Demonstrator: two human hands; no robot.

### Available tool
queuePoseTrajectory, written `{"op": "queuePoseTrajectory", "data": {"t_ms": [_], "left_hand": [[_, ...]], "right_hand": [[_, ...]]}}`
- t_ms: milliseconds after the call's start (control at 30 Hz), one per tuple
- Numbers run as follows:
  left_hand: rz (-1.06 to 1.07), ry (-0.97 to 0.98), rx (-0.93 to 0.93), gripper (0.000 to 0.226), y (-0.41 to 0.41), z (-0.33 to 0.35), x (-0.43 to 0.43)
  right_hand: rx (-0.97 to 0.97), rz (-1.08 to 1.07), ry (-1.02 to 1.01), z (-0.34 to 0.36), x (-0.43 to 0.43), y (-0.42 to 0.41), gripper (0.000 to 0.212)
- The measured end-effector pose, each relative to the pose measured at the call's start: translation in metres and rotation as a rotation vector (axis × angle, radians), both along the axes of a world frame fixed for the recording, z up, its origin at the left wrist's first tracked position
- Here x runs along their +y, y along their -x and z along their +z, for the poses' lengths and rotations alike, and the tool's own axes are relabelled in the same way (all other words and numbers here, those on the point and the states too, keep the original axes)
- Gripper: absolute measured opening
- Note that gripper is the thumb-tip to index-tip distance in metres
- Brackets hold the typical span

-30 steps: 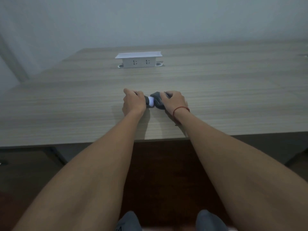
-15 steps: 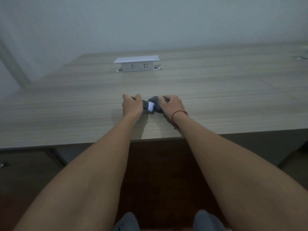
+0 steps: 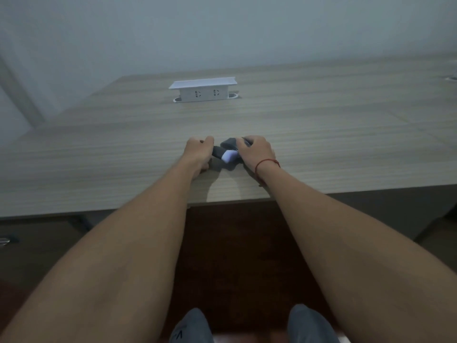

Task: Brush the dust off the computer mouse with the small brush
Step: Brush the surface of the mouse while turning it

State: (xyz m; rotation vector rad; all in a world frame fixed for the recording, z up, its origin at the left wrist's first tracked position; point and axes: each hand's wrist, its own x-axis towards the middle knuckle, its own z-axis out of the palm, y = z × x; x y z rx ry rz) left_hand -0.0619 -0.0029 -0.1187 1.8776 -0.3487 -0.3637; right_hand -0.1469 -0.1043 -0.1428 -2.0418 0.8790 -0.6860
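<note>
Currently my left hand (image 3: pixel 199 152) is closed around the dark handle of the small brush (image 3: pixel 223 154), fingers curled tight, with the brush pointing rightward toward the mouse. Brush: short dark grey body, ending in a pale, white-lilac tuft of bristles. The bristle tip lies against the left flank of the computer mouse (image 3: pixel 230 144).

Mouse: dark grey, rounded shell, matte in this dim light; only its far-left part and a bit of its near edge show, the rest is under my right hand (image 3: pixel 256 152). That hand is cupped over the mouse, fingers wrapped across its top and far side, gripping it firmly. Buttons and wheel I cannot make out. Whether the mouse rests on the wood or is lifted slightly I cannot tell.

Position: both items sit near the front edge of the tabletop (image 3: pixel 346 149), roughly at its middle left to right, well apart from the back edge.

Counts: one mouse, one brush, two hands. One thin red cord (image 3: pixel 265 164) circles my right wrist. One white socket box (image 3: pixel 202 89) stands raised toward the back edge of the tabletop, with two outlets on its front face. One small round fitting (image 3: pixel 452 78) shows at the far right edge, partly cut off.

Two grey-clad knees (image 3: pixel 193 328) appear at the bottom, below the front edge.
</note>
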Motion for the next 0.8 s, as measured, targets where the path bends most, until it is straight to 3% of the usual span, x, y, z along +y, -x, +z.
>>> {"op": "queuePoseTrajectory", "data": {"t_ms": [100, 267, 433, 567, 600, 700, 800], "left_hand": [[0.173, -0.002, -0.066, 0.030, 0.005, -0.005, -0.003], [-0.100, -0.110, 0.057, 0.025, 0.009, 0.004, 0.001], [0.274, 0.093, -0.052, 0.031, 0.015, -0.004, -0.005], [0.406, 0.145, -0.112, 0.014, 0.020, -0.003, -0.008], [0.418, 0.156, -0.120, 0.010, 0.020, -0.003, -0.008], [0.427, 0.212, -0.121, 0.007, 0.019, -0.004, -0.005], [0.416, 0.297, -0.125, 0.012, 0.019, -0.002, -0.001]], "right_hand": [[-0.022, 0.023, -0.020, -0.002, 0.000, 0.001, 0.036], [-0.019, 0.016, -0.028, 0.001, -0.001, 0.002, 0.035], [-0.044, 0.052, -0.017, 0.002, -0.002, 0.010, 0.031], [-0.049, 0.101, -0.008, 0.002, -0.002, 0.012, 0.030], [-0.031, 0.114, -0.004, 0.001, -0.001, 0.013, 0.033], [0.076, 0.154, 0.043, 0.003, 0.003, 0.018, 0.085], [0.097, 0.183, 0.062, 0.004, 0.001, 0.023, 0.094]]}}
